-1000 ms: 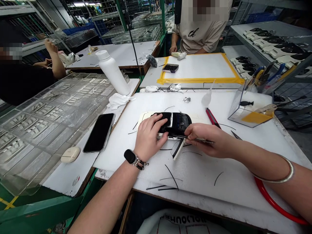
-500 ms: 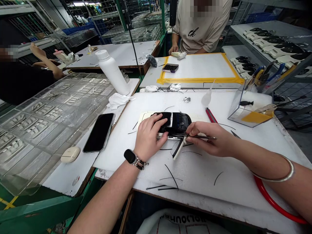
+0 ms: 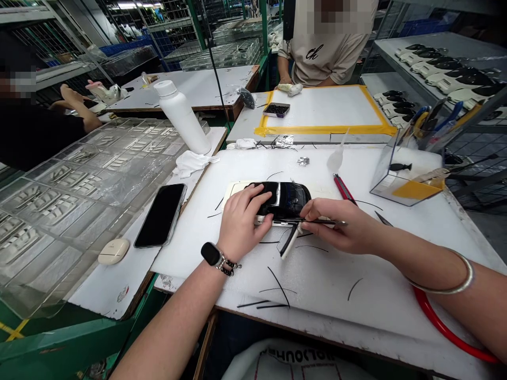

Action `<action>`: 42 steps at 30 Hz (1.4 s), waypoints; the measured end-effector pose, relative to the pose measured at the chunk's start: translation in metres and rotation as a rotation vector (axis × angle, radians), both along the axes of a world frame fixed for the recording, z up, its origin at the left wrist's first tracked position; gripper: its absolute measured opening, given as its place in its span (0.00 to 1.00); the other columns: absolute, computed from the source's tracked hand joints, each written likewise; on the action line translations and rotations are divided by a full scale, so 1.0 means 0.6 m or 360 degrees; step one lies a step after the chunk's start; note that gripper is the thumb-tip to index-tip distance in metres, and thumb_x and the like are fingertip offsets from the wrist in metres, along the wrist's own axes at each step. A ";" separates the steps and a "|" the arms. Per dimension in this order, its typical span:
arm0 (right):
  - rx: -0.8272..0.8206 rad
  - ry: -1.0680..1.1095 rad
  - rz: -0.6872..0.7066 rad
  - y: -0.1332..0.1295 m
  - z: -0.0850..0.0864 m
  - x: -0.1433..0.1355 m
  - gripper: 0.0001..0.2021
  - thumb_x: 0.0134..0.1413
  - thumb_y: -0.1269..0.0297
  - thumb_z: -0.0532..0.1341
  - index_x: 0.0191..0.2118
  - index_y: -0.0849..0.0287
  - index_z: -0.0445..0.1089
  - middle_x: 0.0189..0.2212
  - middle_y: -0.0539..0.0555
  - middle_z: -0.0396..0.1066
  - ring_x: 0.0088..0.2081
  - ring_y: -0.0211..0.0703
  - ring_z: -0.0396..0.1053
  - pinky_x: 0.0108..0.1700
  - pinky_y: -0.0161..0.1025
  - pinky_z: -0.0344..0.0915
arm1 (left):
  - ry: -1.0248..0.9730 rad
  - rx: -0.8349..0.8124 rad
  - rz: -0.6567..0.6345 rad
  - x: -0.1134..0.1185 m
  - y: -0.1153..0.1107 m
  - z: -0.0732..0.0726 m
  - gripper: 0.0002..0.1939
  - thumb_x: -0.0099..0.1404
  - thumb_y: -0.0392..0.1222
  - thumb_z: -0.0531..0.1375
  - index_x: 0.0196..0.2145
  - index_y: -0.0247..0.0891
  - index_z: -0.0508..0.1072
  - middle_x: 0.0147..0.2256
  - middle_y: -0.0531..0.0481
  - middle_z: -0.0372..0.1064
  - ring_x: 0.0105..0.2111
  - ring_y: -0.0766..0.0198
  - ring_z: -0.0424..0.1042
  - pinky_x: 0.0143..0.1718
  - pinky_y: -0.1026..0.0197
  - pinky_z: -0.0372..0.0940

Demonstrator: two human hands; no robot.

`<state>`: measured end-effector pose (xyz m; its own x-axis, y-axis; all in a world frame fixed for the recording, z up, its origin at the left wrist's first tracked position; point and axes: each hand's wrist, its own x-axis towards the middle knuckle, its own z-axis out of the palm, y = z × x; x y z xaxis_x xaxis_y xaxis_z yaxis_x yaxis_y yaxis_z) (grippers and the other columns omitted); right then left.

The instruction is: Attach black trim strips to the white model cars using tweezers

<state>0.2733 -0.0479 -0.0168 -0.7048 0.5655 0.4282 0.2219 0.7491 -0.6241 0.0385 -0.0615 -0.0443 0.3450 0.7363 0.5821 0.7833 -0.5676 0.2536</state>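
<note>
A model car point(image 3: 293, 198) with a white body and glossy black roof lies across the white work mat. My left hand point(image 3: 242, 214) grips its left part, fingers over the black roof and thumb along the near side. My right hand point(image 3: 336, 224) pinches a pair of thin metal tweezers point(image 3: 336, 222), whose tips lie along the car's near side. From that side a white and black door point(image 3: 291, 243) sticks out toward me, just below my right fingertips. My fingers partly hide the car's near edge.
Black strips point(image 3: 279, 287) lie scattered on the mat. A red-handled knife point(image 3: 344, 189) and a clear tool box point(image 3: 407, 174) are at the right. To the left are a phone point(image 3: 160, 216), a white bottle point(image 3: 182, 116) and a compartment tray point(image 3: 91, 179). A person point(image 3: 328, 47) sits opposite.
My right hand and the tweezers have shifted slightly to the left along the car's side. My left hand and the car stay in place.
</note>
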 end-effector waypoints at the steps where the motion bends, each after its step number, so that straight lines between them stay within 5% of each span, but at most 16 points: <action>1: -0.0001 0.0002 -0.0005 0.000 0.001 -0.001 0.05 0.58 0.73 0.56 0.32 0.58 0.59 0.31 0.54 0.68 0.30 0.38 0.65 0.30 0.35 0.63 | 0.0000 0.0003 0.0000 0.000 0.000 0.000 0.19 0.61 0.38 0.60 0.50 0.41 0.65 0.52 0.43 0.65 0.54 0.51 0.64 0.51 0.46 0.61; 42: -0.0112 0.0033 -0.0065 0.002 -0.009 0.000 0.05 0.58 0.70 0.56 0.34 0.57 0.57 0.30 0.51 0.66 0.31 0.39 0.66 0.32 0.37 0.64 | -0.0015 0.0016 -0.0018 0.000 0.001 -0.001 0.19 0.61 0.38 0.60 0.50 0.40 0.65 0.52 0.43 0.66 0.54 0.51 0.63 0.52 0.47 0.61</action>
